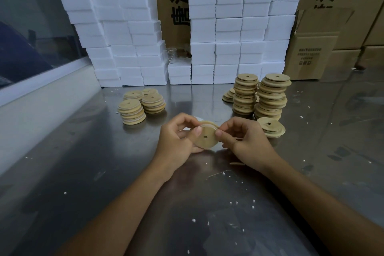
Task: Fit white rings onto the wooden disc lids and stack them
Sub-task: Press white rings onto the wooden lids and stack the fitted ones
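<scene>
Both hands pinch one lid (206, 137) just above the table (83, 172) — left hand (178, 137) and right hand (241, 139) on opposite edges, probably so thumbs can work the ring (200, 125) round its rim, though it's barely visible. Ringed stacks (133, 111) left, bare stacks (270, 97) right — handy sorting.

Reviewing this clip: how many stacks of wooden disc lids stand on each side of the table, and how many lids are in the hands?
Short stacks, left: 3
Tall stacks, right: 2
Low piles, right: 2
Lid in hands: 1
Total: 7 stacks, 1 held lid

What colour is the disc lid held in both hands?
Pale tan wood, on the disc lid, clearest in the head view.
</scene>
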Motion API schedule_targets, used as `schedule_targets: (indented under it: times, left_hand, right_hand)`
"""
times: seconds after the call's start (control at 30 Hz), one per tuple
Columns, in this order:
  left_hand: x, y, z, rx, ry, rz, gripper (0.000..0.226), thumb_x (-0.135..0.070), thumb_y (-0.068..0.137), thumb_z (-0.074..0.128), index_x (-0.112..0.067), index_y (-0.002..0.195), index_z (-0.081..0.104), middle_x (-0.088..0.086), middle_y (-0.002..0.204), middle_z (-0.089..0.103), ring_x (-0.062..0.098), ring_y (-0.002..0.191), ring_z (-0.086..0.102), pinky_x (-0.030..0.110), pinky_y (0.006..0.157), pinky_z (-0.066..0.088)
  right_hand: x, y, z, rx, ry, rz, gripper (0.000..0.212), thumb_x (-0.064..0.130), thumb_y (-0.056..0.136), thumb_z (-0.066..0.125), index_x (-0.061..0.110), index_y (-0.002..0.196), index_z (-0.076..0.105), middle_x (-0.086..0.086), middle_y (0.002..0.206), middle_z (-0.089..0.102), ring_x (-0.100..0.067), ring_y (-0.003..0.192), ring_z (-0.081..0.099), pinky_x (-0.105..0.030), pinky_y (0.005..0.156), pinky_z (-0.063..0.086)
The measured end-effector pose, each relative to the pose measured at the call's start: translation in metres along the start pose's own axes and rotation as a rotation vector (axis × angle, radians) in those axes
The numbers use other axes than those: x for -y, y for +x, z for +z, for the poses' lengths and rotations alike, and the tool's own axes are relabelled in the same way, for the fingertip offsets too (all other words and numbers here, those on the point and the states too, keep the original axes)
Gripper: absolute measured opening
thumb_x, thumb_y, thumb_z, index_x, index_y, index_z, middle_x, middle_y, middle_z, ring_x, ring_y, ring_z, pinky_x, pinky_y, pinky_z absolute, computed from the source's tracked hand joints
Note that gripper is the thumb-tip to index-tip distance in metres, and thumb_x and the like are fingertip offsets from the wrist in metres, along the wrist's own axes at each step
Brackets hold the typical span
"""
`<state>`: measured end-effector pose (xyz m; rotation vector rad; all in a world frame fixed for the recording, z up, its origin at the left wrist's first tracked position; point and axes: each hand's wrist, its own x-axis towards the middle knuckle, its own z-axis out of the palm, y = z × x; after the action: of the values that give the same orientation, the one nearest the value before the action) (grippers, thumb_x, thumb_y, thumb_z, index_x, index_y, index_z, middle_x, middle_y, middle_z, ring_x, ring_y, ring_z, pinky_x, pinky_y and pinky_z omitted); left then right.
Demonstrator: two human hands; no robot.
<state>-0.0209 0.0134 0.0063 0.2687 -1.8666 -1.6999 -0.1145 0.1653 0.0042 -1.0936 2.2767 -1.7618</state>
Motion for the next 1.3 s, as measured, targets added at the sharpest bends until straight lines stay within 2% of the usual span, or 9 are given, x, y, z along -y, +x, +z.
schedule_targets:
  times: [0.2, 0.33, 0.47, 0.77, 0.83, 0.93, 1.03, 1.13, 1.3]
  left_hand:
    - [-0.001, 0.002, -0.001, 0.006, -0.034, -0.139, 0.013, -0.008, 0.092, 0.063, -0.009, 0.081, 0.057, 0.013, 0.1, 0.062, 0.023, 0.079, 0.07, 0.041, 0.051, 0.059]
    - [-0.006, 0.007, -0.009, 0.041, 0.219, -0.067, 0.015, -0.01, 0.093, 0.062, -0.012, 0.079, 0.06, 0.005, 0.071, 0.056, 0.012, 0.054, 0.056, 0.033, 0.047, 0.054]
    - [-0.008, 0.009, -0.017, 0.102, 0.127, -0.229, 0.021, -0.005, 0.097, 0.055, -0.01, 0.077, 0.059, 0.009, 0.062, 0.051, 0.015, 0.047, 0.047, 0.029, 0.042, 0.048]
    - [-0.002, 0.032, -0.056, -0.696, -0.11, -0.343, 0.014, -0.007, 0.093, 0.058, -0.009, 0.08, 0.062, 0.007, 0.072, 0.065, 0.008, 0.043, 0.054, 0.019, 0.037, 0.045]
    - [0.001, 0.037, -0.064, -0.776, -0.244, -0.392, 0.008, -0.001, 0.092, 0.058, -0.003, 0.097, 0.064, 0.01, 0.091, 0.068, 0.012, 0.059, 0.065, 0.022, 0.043, 0.053]
    - [0.008, 0.042, -0.074, -0.813, -0.256, -0.446, 0.031, 0.004, 0.092, 0.044, 0.0, 0.12, 0.057, 0.016, 0.114, 0.066, 0.024, 0.072, 0.071, 0.038, 0.061, 0.062]
    - [0.01, 0.039, -0.07, -0.778, 0.058, -0.352, 0.018, -0.006, 0.089, 0.047, -0.013, 0.098, 0.061, 0.014, 0.094, 0.068, 0.026, 0.067, 0.068, 0.036, 0.059, 0.058]
    - [0.011, 0.029, -0.056, -0.554, 0.453, -0.007, 0.02, -0.013, 0.083, 0.065, -0.025, 0.071, 0.055, -0.002, 0.066, 0.061, 0.014, 0.058, 0.059, 0.029, 0.057, 0.048]
    - [0.017, 0.016, -0.039, -0.02, 0.933, 0.211, 0.018, -0.033, 0.074, 0.081, -0.03, 0.073, 0.063, -0.011, 0.074, 0.056, 0.007, 0.068, 0.055, 0.024, 0.061, 0.044]
  right_hand:
    - [0.002, -0.003, 0.005, 0.017, 0.107, 0.016, 0.01, 0.007, 0.087, 0.073, 0.007, 0.093, 0.065, -0.017, 0.082, 0.072, -0.032, 0.066, 0.066, -0.048, 0.068, 0.058]
    - [0.003, -0.002, 0.005, -0.059, 0.125, -0.073, 0.006, 0.006, 0.089, 0.072, 0.008, 0.094, 0.069, -0.013, 0.082, 0.073, -0.02, 0.068, 0.066, -0.03, 0.06, 0.057]
    - [0.004, -0.004, 0.008, -0.038, 0.085, -0.065, 0.006, 0.01, 0.088, 0.074, 0.01, 0.093, 0.071, -0.003, 0.08, 0.073, -0.012, 0.068, 0.067, -0.027, 0.059, 0.056]
    - [0.002, 0.0, -0.007, -0.362, -0.141, -0.083, 0.006, 0.015, 0.09, 0.07, 0.014, 0.086, 0.072, 0.012, 0.076, 0.069, -0.001, 0.07, 0.063, -0.009, 0.064, 0.047]
    - [0.002, 0.001, -0.009, -0.416, -0.154, -0.071, 0.006, 0.015, 0.09, 0.069, 0.015, 0.085, 0.072, 0.013, 0.075, 0.068, 0.004, 0.07, 0.061, -0.005, 0.063, 0.045]
    - [0.002, 0.001, -0.012, -0.488, -0.191, -0.044, 0.005, 0.016, 0.09, 0.069, 0.018, 0.086, 0.072, 0.017, 0.077, 0.067, 0.01, 0.074, 0.06, -0.003, 0.065, 0.043]
    - [-0.001, 0.002, -0.015, -0.541, -0.385, 0.019, 0.005, 0.024, 0.088, 0.067, 0.026, 0.09, 0.071, 0.019, 0.085, 0.065, -0.002, 0.085, 0.056, -0.028, 0.085, 0.04]
    - [-0.006, 0.002, -0.021, -0.471, -0.626, 0.203, 0.027, 0.029, 0.085, 0.067, 0.026, 0.111, 0.067, 0.003, 0.116, 0.06, -0.022, 0.118, 0.045, -0.043, 0.097, 0.028]
    - [-0.008, 0.001, -0.024, -0.329, -0.667, 0.347, 0.037, 0.028, 0.085, 0.068, 0.024, 0.121, 0.062, -0.007, 0.134, 0.049, -0.032, 0.133, 0.035, -0.052, 0.105, 0.029]
